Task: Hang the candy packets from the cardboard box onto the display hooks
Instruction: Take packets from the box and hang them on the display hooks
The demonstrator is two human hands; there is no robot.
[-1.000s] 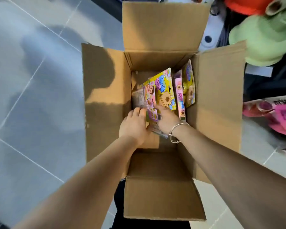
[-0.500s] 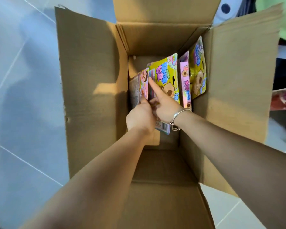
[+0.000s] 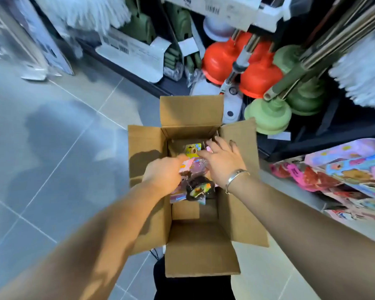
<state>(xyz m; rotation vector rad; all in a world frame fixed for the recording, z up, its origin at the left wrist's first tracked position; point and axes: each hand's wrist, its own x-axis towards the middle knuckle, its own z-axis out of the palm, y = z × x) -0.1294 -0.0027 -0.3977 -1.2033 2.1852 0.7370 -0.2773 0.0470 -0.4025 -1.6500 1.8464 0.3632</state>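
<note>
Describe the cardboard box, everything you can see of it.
The cardboard box is plain brown board, standing upright on the grey tiled floor with all four top flaps open and splayed outward. Colourful candy packets sit inside toward its far end. The left hand grips some packets inside it; the right hand hovers open above them.

Left forearm [image 3: 108, 230], right forearm [image 3: 301, 213] both bare. Thin silver bangle [image 3: 236, 176] on right wrist. Dark clothing [image 3: 191, 287] lower down, black-ish.

matt cardboard box [image 3: 188, 252], glossy plastic candy packets [image 3: 193, 150], glossy floor tiles [image 3: 52, 148].
</note>
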